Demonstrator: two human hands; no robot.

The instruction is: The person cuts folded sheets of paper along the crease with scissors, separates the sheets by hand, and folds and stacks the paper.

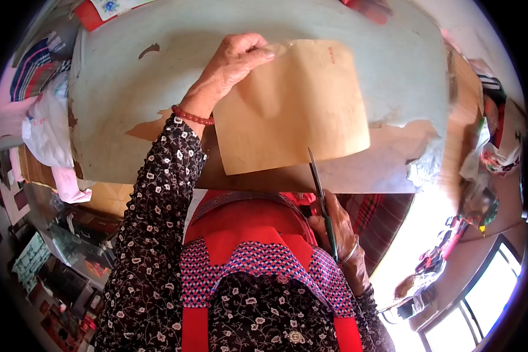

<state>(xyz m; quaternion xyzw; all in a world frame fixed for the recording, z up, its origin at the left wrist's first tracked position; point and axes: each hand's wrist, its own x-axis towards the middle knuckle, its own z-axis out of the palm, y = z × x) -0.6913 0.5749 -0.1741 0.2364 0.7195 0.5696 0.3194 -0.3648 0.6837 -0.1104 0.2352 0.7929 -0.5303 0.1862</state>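
My left hand [237,58] pinches the upper left corner of a sheet of brown paper [293,108] between thumb and fingers. Small red print shows near the sheet's upper right corner, and its lower edge hangs over the near side of the table. In my right hand [343,237], held low by the apron, is a pair of dark scissors [319,185]. Their narrow blades point up and away from me, and the tip overlaps the paper's lower edge in view. Whether it touches the paper I cannot tell. My fingers partly hide the handles.
Under the paper is a table [123,111] with a worn, peeling pale covering. A torn, crumpled piece of covering [425,164] lies at its right corner. A white plastic bag [48,126] is on the left; another bag [481,170] is on the right. A red item [91,14] sits at the far left.
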